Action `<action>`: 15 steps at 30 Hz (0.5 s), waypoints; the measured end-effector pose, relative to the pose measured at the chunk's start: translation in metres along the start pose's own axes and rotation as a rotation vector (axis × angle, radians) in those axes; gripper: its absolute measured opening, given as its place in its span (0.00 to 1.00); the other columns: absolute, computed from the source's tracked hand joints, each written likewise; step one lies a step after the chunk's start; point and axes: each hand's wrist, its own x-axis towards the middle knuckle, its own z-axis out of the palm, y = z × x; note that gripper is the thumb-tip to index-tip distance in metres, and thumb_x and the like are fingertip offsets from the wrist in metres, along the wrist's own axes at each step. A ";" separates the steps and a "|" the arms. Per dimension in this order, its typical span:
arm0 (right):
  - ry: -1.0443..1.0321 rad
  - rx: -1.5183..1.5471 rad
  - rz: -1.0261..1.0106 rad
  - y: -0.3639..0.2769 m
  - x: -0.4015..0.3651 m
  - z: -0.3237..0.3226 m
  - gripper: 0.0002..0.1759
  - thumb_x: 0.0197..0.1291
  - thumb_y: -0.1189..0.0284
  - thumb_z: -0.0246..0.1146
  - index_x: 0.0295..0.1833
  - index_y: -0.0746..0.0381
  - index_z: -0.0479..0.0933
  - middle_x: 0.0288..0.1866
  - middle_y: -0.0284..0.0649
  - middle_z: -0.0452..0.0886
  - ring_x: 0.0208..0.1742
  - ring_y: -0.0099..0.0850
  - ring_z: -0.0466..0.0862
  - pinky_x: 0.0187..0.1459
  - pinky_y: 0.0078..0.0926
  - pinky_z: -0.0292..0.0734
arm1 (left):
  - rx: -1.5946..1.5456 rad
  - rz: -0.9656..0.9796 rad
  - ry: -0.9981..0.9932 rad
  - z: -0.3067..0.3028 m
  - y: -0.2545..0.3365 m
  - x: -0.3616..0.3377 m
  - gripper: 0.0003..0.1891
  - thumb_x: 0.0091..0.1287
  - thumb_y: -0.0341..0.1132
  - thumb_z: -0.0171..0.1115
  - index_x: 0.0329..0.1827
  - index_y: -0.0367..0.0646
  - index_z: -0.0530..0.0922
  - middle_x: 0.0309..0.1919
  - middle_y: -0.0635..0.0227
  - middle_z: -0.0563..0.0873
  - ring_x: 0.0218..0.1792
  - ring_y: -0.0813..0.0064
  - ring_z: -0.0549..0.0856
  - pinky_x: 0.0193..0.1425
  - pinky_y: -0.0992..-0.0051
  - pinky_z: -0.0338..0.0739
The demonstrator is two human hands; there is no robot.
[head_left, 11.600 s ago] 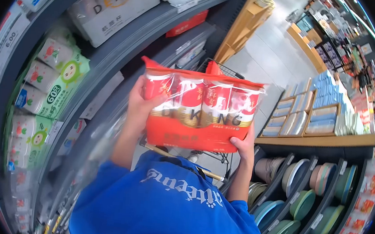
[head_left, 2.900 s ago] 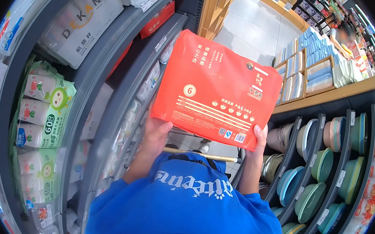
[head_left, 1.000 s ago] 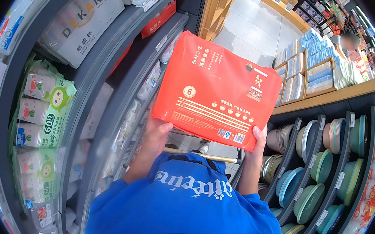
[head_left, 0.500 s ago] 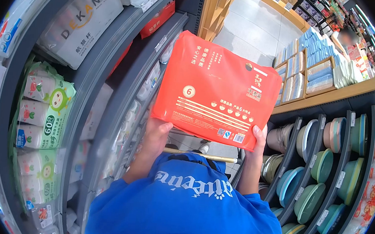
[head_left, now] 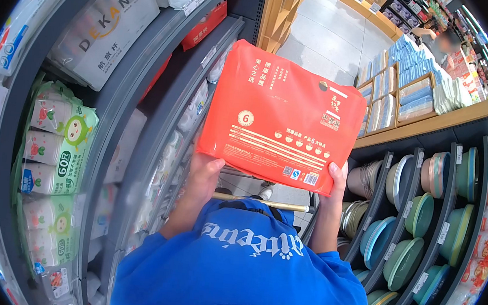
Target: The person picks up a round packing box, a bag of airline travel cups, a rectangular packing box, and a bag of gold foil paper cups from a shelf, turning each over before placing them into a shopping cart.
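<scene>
A large red plastic package (head_left: 284,118) with white and yellow Chinese print is held up in front of my chest, its printed face towards me. My left hand (head_left: 204,172) grips its lower left corner, the thumb on the near face and the fingers hidden behind. At the lower right corner my right hand (head_left: 335,181) pinches the edge in the same way, thumb in front. Barcode and QR code sit along the bottom edge between the hands. What is inside the package cannot be seen.
Shelves on my left carry green-wrapped paper cups (head_left: 59,142) and a white DEKANG package (head_left: 107,27). Stacked basins (head_left: 402,265) fill the rack on my right, below folded towels (head_left: 414,98). A metal bar (head_left: 263,202) crosses before my waist. Another person (head_left: 448,45) stands far right.
The red package and both my hands stay practically still. At the far right, the other person has shifted, and an arm now shows raised near the head.
</scene>
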 end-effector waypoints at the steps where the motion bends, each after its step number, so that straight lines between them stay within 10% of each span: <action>1: 0.003 0.000 -0.002 0.000 0.000 0.001 0.39 0.55 0.61 0.65 0.67 0.70 0.63 0.60 0.49 0.76 0.58 0.34 0.80 0.60 0.33 0.76 | 0.000 -0.001 0.000 0.001 0.001 0.000 0.38 0.58 0.30 0.63 0.73 0.38 0.59 0.67 0.58 0.70 0.70 0.66 0.69 0.75 0.63 0.61; 15: -0.006 0.024 0.012 0.003 0.000 -0.002 0.38 0.55 0.62 0.66 0.67 0.70 0.63 0.60 0.49 0.76 0.59 0.35 0.80 0.61 0.33 0.76 | -0.005 -0.001 0.004 -0.001 0.001 -0.002 0.38 0.58 0.30 0.63 0.73 0.38 0.58 0.67 0.58 0.70 0.71 0.66 0.68 0.75 0.62 0.61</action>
